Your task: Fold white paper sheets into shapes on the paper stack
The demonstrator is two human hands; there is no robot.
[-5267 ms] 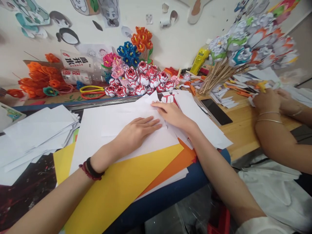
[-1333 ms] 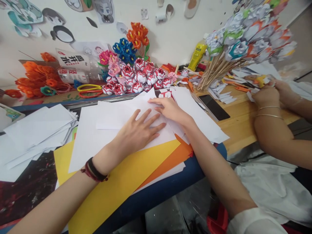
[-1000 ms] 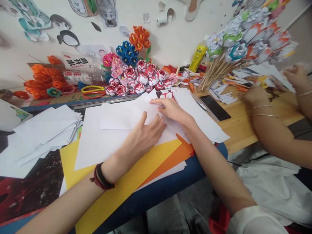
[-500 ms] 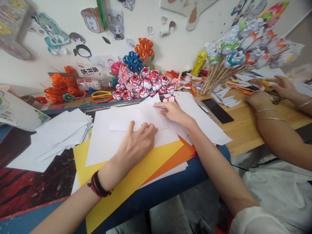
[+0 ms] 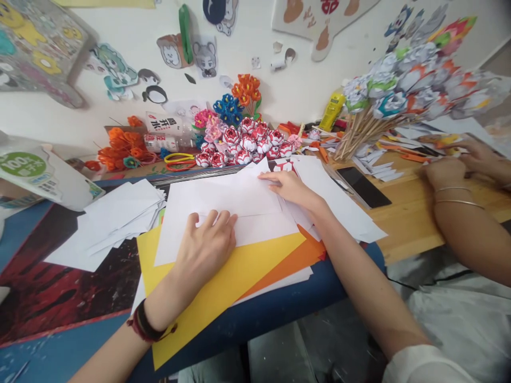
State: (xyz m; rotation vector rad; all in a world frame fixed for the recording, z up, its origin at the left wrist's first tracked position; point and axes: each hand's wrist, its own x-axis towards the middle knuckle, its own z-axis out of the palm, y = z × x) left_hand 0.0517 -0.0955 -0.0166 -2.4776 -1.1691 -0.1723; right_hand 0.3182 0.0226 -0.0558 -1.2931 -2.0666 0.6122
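Note:
A white sheet of paper [image 5: 239,197], folded over with its fold edge towards me, lies on a larger white sheet [image 5: 170,244]. My left hand [image 5: 209,250] rests on it near the fold edge, fingers bent and a little apart, with the tips pressed down and partly hidden. At the paper's upper right corner lies my right hand [image 5: 291,187], its index finger stretched out over the sheet and the others loosely bent. Beneath are a yellow sheet [image 5: 223,282] and an orange sheet [image 5: 283,263].
Cut white papers [image 5: 120,213] are stacked at left, beside a white bottle [image 5: 43,175]. Red-and-white paper flowers [image 5: 247,141] and yellow-handled scissors [image 5: 179,159] lie behind. At right are a phone [image 5: 365,186], a stick-stemmed bouquet [image 5: 415,80] and another person's hands [image 5: 447,170].
My left hand has slid left along the paper's fold edge. My right hand stays at the upper right corner. The view has shifted, so the whole scene appears slightly lower and further right.

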